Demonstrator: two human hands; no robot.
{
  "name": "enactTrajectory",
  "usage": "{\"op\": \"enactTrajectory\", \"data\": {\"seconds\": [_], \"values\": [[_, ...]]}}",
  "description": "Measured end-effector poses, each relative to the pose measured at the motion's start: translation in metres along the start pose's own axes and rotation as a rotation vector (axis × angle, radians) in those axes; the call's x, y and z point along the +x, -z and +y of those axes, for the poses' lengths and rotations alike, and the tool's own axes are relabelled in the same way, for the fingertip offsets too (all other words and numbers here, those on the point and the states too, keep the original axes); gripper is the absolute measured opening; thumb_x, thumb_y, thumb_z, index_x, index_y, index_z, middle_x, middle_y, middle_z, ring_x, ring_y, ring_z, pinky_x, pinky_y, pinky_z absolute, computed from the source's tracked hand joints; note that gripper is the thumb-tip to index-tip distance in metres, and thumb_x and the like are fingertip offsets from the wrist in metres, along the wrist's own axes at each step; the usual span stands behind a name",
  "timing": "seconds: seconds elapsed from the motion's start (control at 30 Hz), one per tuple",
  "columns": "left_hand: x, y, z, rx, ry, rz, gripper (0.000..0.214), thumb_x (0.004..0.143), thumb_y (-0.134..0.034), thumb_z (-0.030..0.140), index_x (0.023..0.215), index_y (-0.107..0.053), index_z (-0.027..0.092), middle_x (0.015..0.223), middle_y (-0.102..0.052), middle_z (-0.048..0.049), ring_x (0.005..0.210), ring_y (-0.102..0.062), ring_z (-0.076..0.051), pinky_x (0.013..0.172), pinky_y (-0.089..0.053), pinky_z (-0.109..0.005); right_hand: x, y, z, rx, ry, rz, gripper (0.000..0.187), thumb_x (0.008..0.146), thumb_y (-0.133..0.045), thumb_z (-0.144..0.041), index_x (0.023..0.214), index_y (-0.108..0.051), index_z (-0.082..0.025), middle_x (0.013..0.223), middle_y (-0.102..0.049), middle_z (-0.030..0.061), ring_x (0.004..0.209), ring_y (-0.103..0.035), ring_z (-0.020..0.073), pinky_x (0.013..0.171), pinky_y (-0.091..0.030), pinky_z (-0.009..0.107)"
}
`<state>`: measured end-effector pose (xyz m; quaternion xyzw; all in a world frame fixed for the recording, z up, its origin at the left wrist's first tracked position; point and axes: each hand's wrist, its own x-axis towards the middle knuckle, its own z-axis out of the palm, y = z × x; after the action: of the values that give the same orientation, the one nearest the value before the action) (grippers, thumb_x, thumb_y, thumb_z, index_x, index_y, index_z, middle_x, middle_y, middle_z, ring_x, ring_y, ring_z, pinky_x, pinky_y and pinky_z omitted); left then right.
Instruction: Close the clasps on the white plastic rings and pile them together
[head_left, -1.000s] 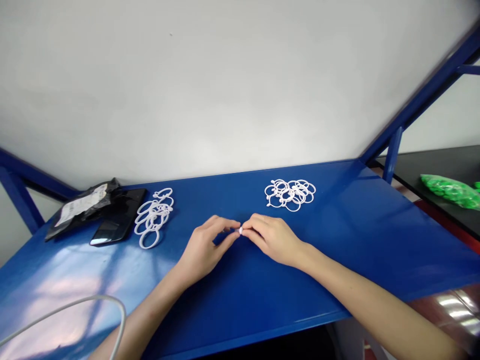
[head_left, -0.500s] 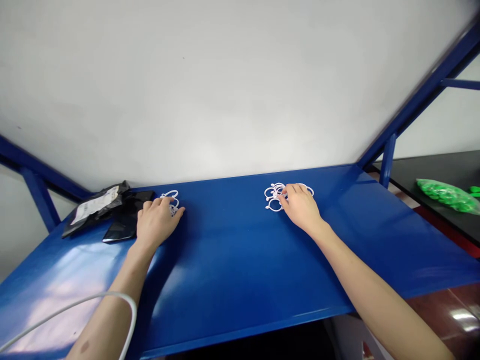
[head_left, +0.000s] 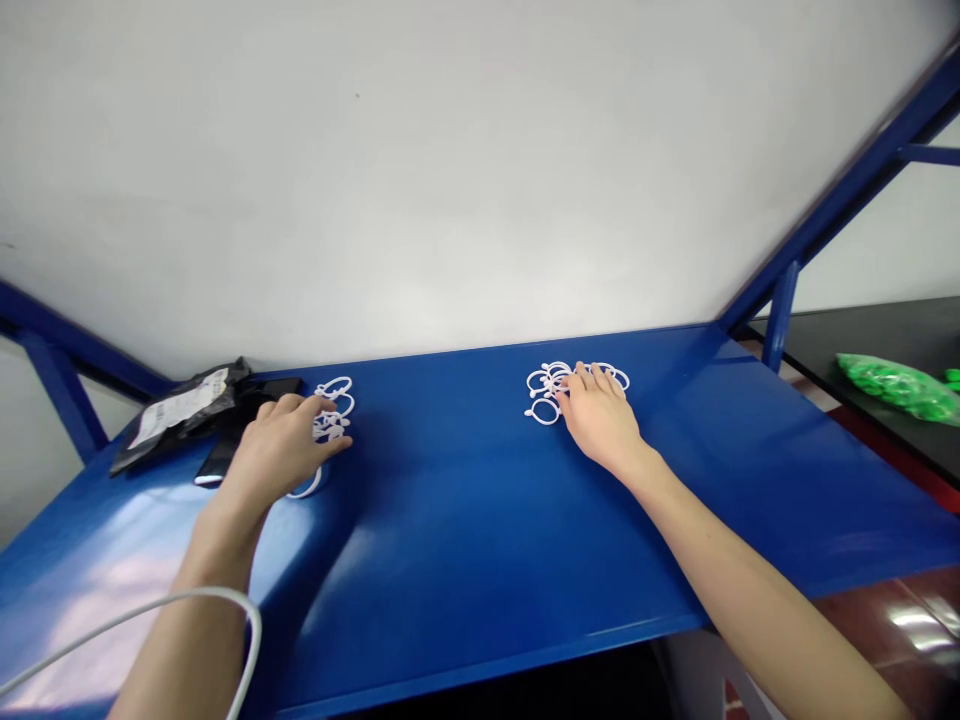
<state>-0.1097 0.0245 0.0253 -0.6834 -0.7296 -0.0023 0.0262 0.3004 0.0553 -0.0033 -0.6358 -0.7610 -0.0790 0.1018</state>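
A pile of white plastic rings (head_left: 334, 398) lies at the back left of the blue table (head_left: 465, 490). My left hand (head_left: 279, 448) rests palm down over its near side, fingers loosely stretched across the rings. A second pile of white rings (head_left: 543, 386) lies at the back, right of centre. My right hand (head_left: 600, 418) lies on top of it, fingers flat and a little apart, covering the pile's right part. I cannot see a ring pinched in either hand.
A black plastic bag with a white label (head_left: 176, 408) and a dark phone (head_left: 212, 462) lie left of the left pile. A white cable (head_left: 161, 604) curves across the near left. On the black table at the far right lies a green bag (head_left: 896, 386). Blue frame posts stand at both sides.
Both hands, pinching a small white piece together at the middle a second ago, have moved apart to the two ring piles. Since half a second ago the left hand has drawn back slightly.
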Motion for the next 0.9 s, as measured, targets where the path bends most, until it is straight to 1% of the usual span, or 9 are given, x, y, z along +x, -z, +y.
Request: {"op": "enactTrajectory", "data": {"seconds": [0.13,0.23,0.37,0.53,0.63,0.73,0.8,0.9], "values": [[-0.004,0.007,0.004,0.009,0.008,-0.1,0.033,0.094,-0.054,0.039,0.117,-0.067,0.019,0.116,-0.071,-0.0138,0.112,-0.057,-0.039,0.089,-0.043,-0.046,-0.003,0.008,-0.006,0.016,0.021,0.147,0.037,0.104,-0.048,-0.028,0.129,-0.065,-0.006,0.145,-0.057,0.0234,0.14,-0.047,0.0424,0.114,-0.041,0.055],[-0.005,0.01,0.01,0.006,0.011,-0.108,0.029,0.095,-0.052,0.035,0.114,-0.068,0.021,0.114,-0.074,-0.0125,0.11,-0.057,-0.037,0.09,-0.04,-0.046,-0.006,0.012,-0.013,0.058,0.066,0.216,0.034,0.103,-0.051,-0.028,0.125,-0.068,-0.008,0.139,-0.062,0.0214,0.137,-0.05,0.0412,0.111,-0.044,0.055],[-0.008,0.016,0.016,-0.036,0.022,-0.112,0.027,0.096,-0.052,0.034,0.113,-0.068,0.022,0.11,-0.076,-0.0084,0.109,-0.057,-0.033,0.092,-0.036,-0.044,-0.012,0.012,-0.028,0.146,0.188,0.201,0.03,0.1,-0.057,-0.027,0.12,-0.07,-0.01,0.132,-0.065,0.0191,0.132,-0.053,0.0376,0.112,-0.045,0.053],[-0.012,0.019,0.017,-0.049,0.017,-0.1,0.028,0.094,-0.054,0.03,0.12,-0.065,0.023,0.103,-0.077,-0.0051,0.105,-0.059,-0.029,0.088,-0.033,-0.039,-0.022,0.01,-0.046,0.245,0.352,0.105,0.03,0.098,-0.062,-0.028,0.121,-0.07,-0.011,0.128,-0.067,0.017,0.132,-0.053,0.0361,0.113,-0.046,0.053],[-0.014,0.019,0.014,-0.017,0.026,-0.075,0.03,0.093,-0.055,0.028,0.121,-0.065,0.023,0.1,-0.078,-0.0044,0.104,-0.062,-0.029,0.084,-0.034,-0.037,-0.026,0.01,-0.049,0.284,0.4,0.061,0.029,0.099,-0.062,-0.028,0.121,-0.07,-0.011,0.127,-0.068,0.0155,0.134,-0.051,0.036,0.114,-0.046,0.053],[-0.015,0.021,0.011,0.002,0.058,-0.034,0.029,0.092,-0.056,0.03,0.118,-0.066,0.023,0.096,-0.078,-0.0038,0.105,-0.063,-0.03,0.083,-0.035,-0.038,-0.027,0.011,-0.049,0.306,0.411,0.041,0.028,0.099,-0.061,-0.028,0.121,-0.07,-0.012,0.127,-0.068,0.0147,0.134,-0.051,0.0359,0.115,-0.045,0.054],[-0.017,0.023,0.013,0.028,0.064,0.033,0.027,0.093,-0.054,0.032,0.113,-0.068,0.022,0.096,-0.078,-0.0054,0.105,-0.063,-0.031,0.082,-0.037,-0.039,-0.027,0.011,-0.049,0.32,0.418,0.045,0.028,0.099,-0.061,-0.028,0.121,-0.07,-0.012,0.126,-0.068,0.0142,0.134,-0.052,0.0359,0.115,-0.045,0.054],[-0.021,0.024,0.024,0.059,0.017,0.19,0.029,0.097,-0.049,0.035,0.107,-0.071,0.019,0.102,-0.077,-0.0085,0.103,-0.062,-0.032,0.081,-0.04,-0.039,-0.027,0.013,-0.051,0.356,0.438,0.06,0.027,0.1,-0.061,-0.028,0.121,-0.069,-0.015,0.126,-0.069,0.0124,0.133,-0.053,0.0346,0.114,-0.046,0.054]]}}
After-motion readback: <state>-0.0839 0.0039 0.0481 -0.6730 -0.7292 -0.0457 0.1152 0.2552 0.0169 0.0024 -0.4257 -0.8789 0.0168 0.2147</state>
